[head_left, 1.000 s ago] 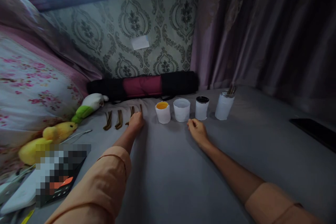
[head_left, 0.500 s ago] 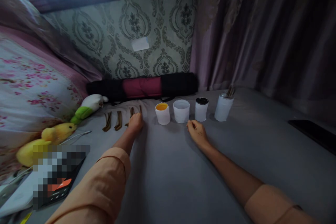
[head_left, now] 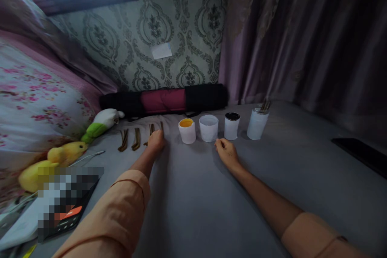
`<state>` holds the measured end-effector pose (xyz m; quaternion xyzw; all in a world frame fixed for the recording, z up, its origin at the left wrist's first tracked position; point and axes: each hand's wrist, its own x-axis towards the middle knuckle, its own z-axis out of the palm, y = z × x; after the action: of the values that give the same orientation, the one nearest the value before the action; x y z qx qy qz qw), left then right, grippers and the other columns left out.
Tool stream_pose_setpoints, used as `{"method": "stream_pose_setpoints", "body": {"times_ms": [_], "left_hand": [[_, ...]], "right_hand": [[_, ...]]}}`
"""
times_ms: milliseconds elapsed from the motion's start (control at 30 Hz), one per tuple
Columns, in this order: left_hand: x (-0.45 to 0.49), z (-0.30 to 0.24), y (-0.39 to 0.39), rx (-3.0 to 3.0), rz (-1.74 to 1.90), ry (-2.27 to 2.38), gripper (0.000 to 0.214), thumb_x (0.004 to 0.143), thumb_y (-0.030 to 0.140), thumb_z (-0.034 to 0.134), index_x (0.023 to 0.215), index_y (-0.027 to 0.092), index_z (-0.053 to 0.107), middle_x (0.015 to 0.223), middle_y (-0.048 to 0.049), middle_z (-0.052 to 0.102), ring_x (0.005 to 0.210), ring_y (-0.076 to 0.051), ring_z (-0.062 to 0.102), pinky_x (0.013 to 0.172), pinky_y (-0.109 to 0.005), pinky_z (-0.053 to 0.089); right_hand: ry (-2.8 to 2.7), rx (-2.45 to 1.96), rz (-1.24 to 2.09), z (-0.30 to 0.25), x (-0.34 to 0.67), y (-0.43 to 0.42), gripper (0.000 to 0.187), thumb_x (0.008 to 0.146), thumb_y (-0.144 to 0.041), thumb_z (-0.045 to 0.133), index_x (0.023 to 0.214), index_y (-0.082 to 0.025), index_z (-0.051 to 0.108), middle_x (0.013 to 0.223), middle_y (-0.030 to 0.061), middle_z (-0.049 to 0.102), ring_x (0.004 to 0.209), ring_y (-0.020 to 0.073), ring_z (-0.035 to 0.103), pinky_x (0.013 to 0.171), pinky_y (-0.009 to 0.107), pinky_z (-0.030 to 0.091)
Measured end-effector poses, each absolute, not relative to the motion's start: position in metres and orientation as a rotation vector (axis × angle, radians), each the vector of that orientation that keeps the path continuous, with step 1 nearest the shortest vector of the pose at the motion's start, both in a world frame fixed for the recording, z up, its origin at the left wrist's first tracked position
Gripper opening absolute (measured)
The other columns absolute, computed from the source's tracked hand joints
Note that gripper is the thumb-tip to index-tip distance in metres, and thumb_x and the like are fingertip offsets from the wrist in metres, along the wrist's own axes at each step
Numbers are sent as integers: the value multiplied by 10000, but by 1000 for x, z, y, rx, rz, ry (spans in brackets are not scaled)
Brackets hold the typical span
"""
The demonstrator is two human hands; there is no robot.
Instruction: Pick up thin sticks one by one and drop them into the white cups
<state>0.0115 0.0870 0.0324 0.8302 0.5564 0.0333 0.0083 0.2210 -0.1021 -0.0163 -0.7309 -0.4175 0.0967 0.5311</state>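
Note:
My left hand (head_left: 156,142) rests on the grey bedsheet (head_left: 196,201), its fingers curled down over the near ends of two brown sticks (head_left: 152,129). Two more brown sticks (head_left: 130,139) lie just to its left. My right hand (head_left: 226,152) lies on the sheet with loosely curled fingers and nothing in it, just in front of a row of white cups. The row holds a cup of yellow paint (head_left: 186,130), a white-filled cup (head_left: 208,128), a black-filled cup (head_left: 232,125) and a taller cup (head_left: 257,123) with sticks standing in it.
A rolled black and pink mat (head_left: 165,100) lies against the patterned wall behind the cups. A green-white plush (head_left: 102,122), a yellow plush duck (head_left: 65,153) and a floral pillow (head_left: 33,100) sit at left. A flat dark object (head_left: 359,151) lies at right, below the curtain.

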Motion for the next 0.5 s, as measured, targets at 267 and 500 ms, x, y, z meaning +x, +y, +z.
{"method": "stream_pose_setpoints", "body": {"times_ms": [267, 500], "left_hand": [[12, 32, 87, 2566, 159, 1784, 269, 683, 115, 470, 898, 126, 631, 986, -170, 619, 949, -261, 575, 743, -294, 437], [11, 31, 88, 2497, 188, 1817, 282, 698, 138, 467, 925, 143, 634, 993, -158, 623, 959, -244, 572, 760, -277, 434]], "right_hand": [[-1007, -1743, 227, -16, 221, -103, 341, 806, -406, 349, 655, -179, 554, 595, 24, 576, 528, 127, 488, 495, 222, 301], [-1004, -1745, 232, -14, 220, -103, 340, 801, -397, 349, 661, -171, 561, 620, 30, 585, 535, 121, 489, 498, 219, 305]]}}
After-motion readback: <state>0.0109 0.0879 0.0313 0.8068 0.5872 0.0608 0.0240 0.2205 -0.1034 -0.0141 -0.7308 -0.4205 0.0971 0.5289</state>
